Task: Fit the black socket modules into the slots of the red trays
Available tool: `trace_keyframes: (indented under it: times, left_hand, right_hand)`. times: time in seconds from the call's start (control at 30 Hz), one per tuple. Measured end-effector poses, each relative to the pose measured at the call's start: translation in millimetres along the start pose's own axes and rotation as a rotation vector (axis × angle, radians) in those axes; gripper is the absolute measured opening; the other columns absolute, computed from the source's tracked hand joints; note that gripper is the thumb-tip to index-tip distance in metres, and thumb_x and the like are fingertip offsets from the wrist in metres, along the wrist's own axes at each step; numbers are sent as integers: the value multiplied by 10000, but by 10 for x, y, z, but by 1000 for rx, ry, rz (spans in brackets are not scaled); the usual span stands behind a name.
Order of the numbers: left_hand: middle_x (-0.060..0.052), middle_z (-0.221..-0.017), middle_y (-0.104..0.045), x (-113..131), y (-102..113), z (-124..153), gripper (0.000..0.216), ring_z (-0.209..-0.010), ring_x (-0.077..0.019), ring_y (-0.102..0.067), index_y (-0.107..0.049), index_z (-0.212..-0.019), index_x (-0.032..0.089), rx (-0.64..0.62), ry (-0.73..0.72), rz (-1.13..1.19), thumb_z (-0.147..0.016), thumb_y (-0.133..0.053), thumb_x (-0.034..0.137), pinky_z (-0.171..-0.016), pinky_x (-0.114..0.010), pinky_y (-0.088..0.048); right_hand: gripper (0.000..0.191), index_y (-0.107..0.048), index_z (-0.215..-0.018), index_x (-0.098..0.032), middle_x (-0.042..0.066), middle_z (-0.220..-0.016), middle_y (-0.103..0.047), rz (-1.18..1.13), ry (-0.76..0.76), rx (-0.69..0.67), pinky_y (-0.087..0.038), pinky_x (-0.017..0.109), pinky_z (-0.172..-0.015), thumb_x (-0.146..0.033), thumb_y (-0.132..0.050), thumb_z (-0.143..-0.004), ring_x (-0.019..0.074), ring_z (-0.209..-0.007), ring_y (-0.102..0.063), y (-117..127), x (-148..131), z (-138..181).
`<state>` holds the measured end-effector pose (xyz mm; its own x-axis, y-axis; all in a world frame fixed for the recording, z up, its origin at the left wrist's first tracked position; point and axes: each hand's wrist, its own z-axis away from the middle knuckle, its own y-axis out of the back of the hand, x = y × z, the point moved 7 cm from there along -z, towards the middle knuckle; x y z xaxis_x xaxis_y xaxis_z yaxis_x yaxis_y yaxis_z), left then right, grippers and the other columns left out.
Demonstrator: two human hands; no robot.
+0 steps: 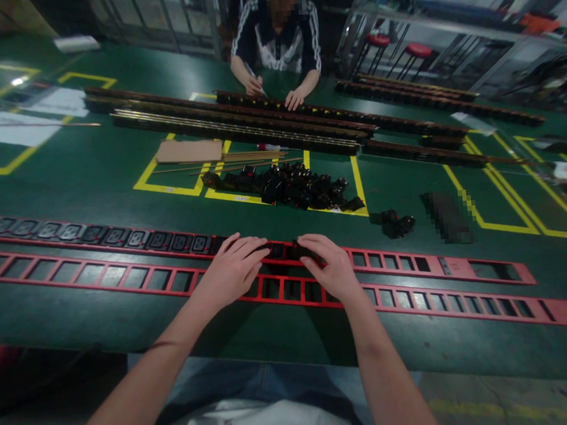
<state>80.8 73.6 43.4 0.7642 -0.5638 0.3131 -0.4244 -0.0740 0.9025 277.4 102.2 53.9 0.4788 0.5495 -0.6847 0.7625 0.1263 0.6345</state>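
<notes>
Two long red slotted rails lie side by side across the bench in front of me. Black outlet sockets (137,238) fill the left part of the far rail (399,263); the near rail (164,279) has bare slots. My left hand (235,266) rests on the far rail with its fingers stretched out over the sockets, holding nothing that I can see. Just right of it, my right hand (331,266) pinches a small black socket (297,248) at the rail, its thumb and fingers partly covering it. Whether that socket sits in its slot I cannot tell.
Beyond the rails lies a heap of loose black sockets (291,184), with a smaller cluster (397,223) to its right. A cardboard piece (189,151) and thin sticks are behind. Long dark strips (237,128) cross the bench, where a person (277,43) holds a pen.
</notes>
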Motion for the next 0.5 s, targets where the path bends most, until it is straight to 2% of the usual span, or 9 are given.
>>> trace_keyframes:
  times: [0.13,0.37,0.5]
  left_hand:
    - [-87,-1390,-616,-6,-6,3,337,-1291,-242,-551,-650,-1248,209,-1,1,1,-968,-472,156,-1175,-536,-339]
    - [-86,-1383,-622,-7,2,1,346,-1294,-243,-553,-656,-1248,218,11,0,17,-967,-465,151,-1172,-537,-348]
    - [-85,-1387,-619,-1,5,0,336,-1289,-241,-554,-653,-1246,213,12,-6,9,-974,-463,159,-1169,-534,-351]
  right_hand:
    - [284,-643,-1173,-243,91,-1208,-661,-28,1,4,-537,437,-992,-151,-582,-911,222,-1149,-628,4,-19,2]
    - [180,-633,-1031,-241,91,-1181,-669,36,0,-16,-498,505,-992,-150,-617,-876,259,-1138,-616,-22,6,-1]
    - [160,-628,-998,-240,86,-1182,-672,58,-11,-31,-491,500,-960,-152,-631,-865,266,-1114,-614,-21,7,-3]
